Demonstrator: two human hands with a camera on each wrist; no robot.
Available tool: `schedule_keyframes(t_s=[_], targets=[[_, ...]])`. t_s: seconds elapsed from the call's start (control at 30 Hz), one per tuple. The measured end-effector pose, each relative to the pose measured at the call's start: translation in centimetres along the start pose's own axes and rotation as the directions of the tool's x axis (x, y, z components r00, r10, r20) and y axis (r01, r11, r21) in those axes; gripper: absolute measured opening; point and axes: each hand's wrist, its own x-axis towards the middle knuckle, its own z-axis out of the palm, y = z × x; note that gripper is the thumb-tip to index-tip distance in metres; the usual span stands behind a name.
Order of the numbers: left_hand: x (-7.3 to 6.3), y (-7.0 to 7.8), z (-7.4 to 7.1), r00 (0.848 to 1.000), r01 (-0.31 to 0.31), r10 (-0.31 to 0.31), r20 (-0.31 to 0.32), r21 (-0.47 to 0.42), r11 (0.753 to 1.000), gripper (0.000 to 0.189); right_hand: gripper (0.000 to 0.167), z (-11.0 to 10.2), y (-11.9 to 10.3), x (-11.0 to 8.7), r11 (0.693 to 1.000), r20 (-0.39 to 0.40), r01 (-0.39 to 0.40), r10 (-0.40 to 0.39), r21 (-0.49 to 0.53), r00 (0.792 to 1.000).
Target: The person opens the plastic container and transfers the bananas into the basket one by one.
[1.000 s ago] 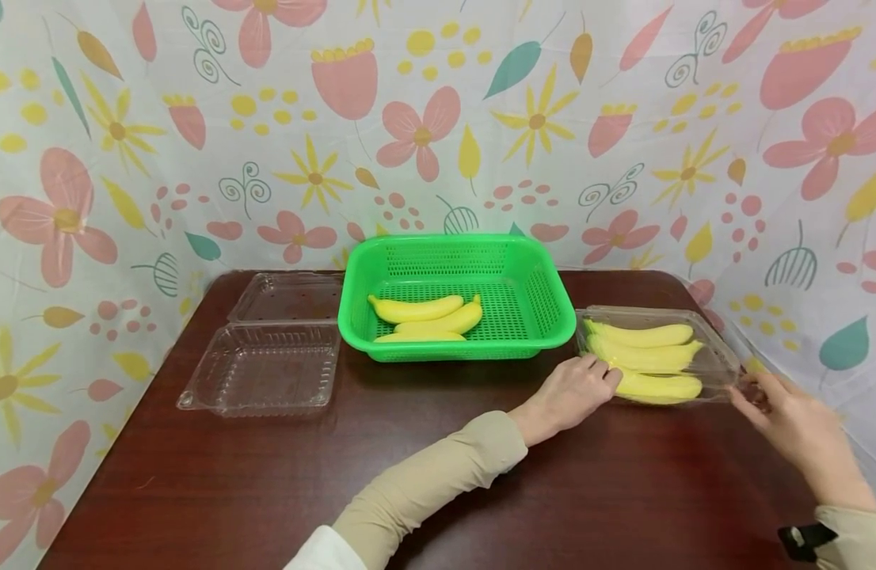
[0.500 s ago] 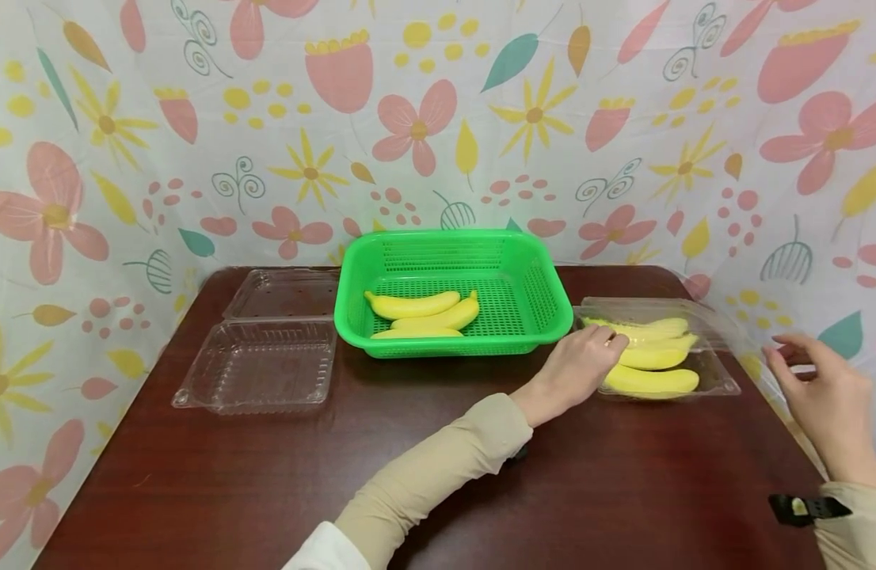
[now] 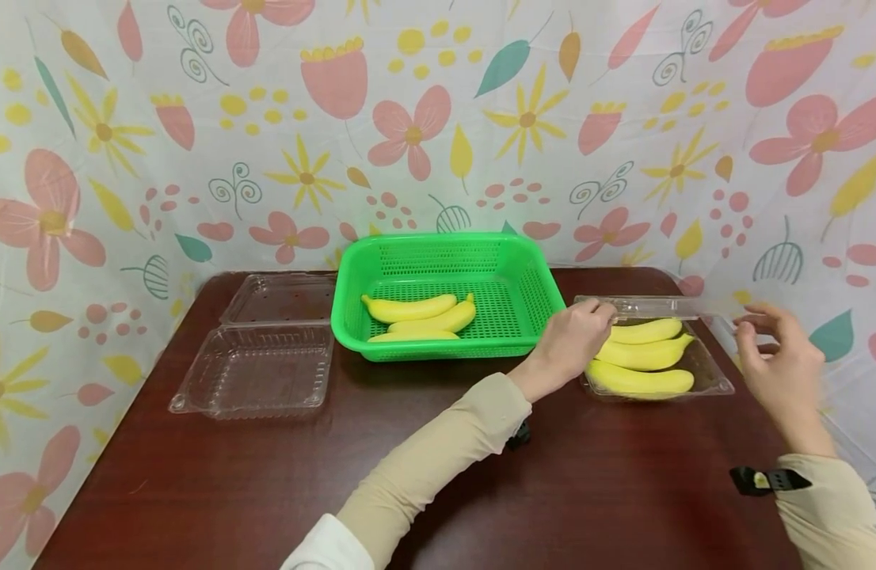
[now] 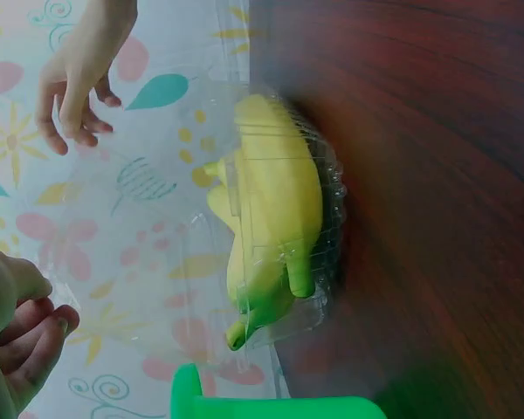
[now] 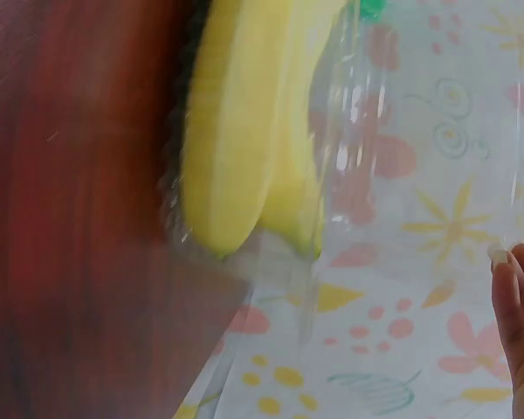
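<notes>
A clear plastic clamshell box (image 3: 712, 380) stands at the right of the table with three bananas (image 3: 641, 380) in its base. Its hinged lid (image 4: 148, 236) is lifted at a steep angle behind them. My left hand (image 3: 573, 336) pinches the lid's near-left corner between thumb and fingers, as the left wrist view shows. Over at the lid's right side is my right hand (image 3: 780, 368), its fingers loosely bent and holding nothing, fingertips close to the lid edge. In the right wrist view the bananas (image 5: 236, 131) look blurred.
A green perforated basket (image 3: 448, 348) at the back middle holds three more bananas (image 3: 438, 318). To its left lies a second clear clamshell box (image 3: 260, 372), opened flat with its lid towards the back. A flowered curtain (image 3: 424, 119) hangs behind the table.
The lid has swung up and back from over the bananas, with my left hand raising its corner. My right hand came off the box to the right, then moved back towards the lid.
</notes>
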Motion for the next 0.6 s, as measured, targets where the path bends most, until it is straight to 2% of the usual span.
schedule_keyframes(t_s=[0.17,0.27,0.37,0.47,0.6], targets=[[0.8,-0.7,-0.2,0.998,0.054,-0.051,0.043,-0.075,0.996,0.021,0.031,1.3,-0.1,1.0,0.998,0.010,0.063,-0.063,-0.011,0.998],[1.0,-1.1,-0.4,0.996,0.068,-0.061,0.070,-0.101,0.993,0.034,0.033,1.9,0.0,1.8,0.996,0.024,0.085,-0.084,-0.031,0.996],[0.9,-1.5,-0.4,0.992,0.082,-0.071,0.105,-0.105,0.991,0.046,0.039,2.4,0.0,2.6,0.996,0.035,0.081,-0.080,-0.044,0.996],[0.7,-2.0,-0.2,0.986,0.101,-0.087,0.140,-0.093,0.991,0.050,0.046,2.7,0.0,3.2,0.996,0.074,0.064,-0.059,-0.067,0.995],[0.3,-2.5,0.0,0.980,0.103,-0.085,0.178,-0.093,0.990,0.048,0.061,3.3,0.0,3.6,0.996,0.177,0.029,-0.014,-0.080,0.984]])
